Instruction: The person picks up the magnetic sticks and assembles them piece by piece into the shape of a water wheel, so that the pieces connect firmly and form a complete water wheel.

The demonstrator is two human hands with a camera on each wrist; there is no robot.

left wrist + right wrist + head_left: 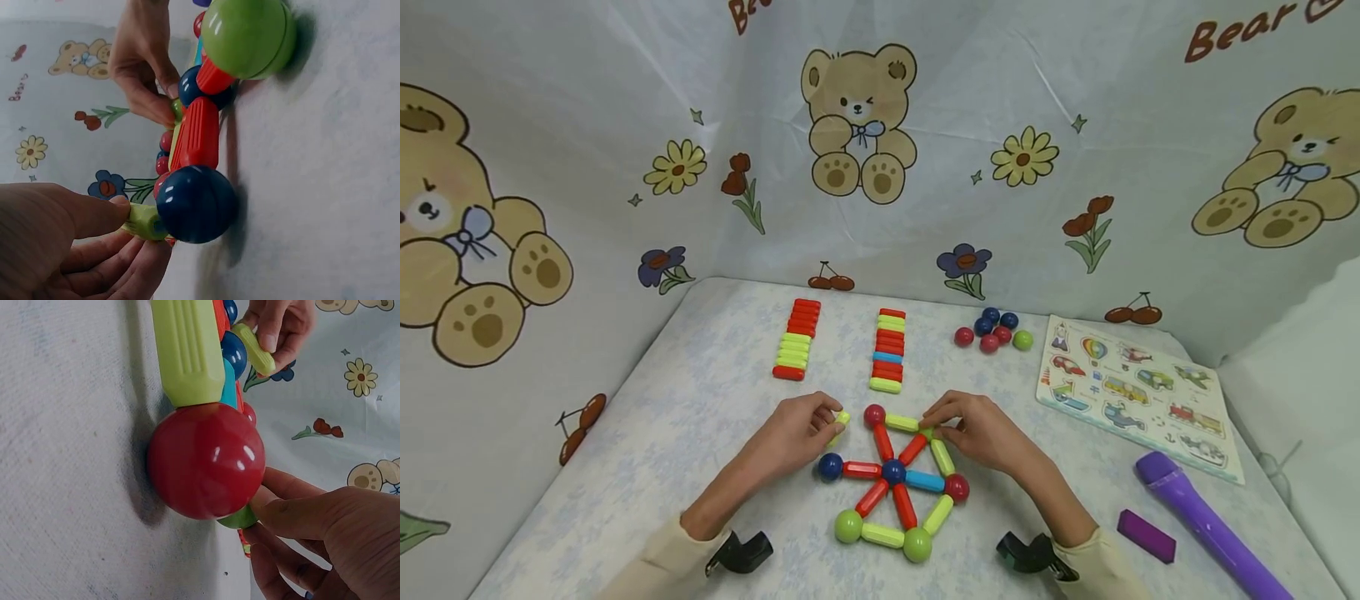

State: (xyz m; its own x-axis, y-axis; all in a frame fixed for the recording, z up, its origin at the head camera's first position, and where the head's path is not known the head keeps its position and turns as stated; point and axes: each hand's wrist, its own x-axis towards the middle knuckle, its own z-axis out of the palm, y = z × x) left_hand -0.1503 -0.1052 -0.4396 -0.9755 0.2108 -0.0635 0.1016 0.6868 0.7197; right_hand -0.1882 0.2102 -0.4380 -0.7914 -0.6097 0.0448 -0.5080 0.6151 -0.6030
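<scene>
My left hand (799,432) pinches a yellow-green magnetic stick (840,427) between thumb and fingers, close to the blue ball (831,467) at the wheel's left. The thumb and fingertips of my right hand (983,427) pinch a green ball (177,111) at the wheel's upper right. The wheel lies flat on the table: red sticks (862,470) and one blue stick (925,480) fan out from a central blue ball (893,472). Yellow-green sticks join several outer balls, among them a red ball (206,461). On the left side, neighbouring outer balls have gaps between them.
Two columns of loose sticks, a left column (795,340) and a right column (888,350), lie beyond the wheel. Several loose balls (990,330) sit at the back right, near a picture puzzle board (1138,396). A purple toy microphone (1206,521) and a purple block (1147,536) lie at the right.
</scene>
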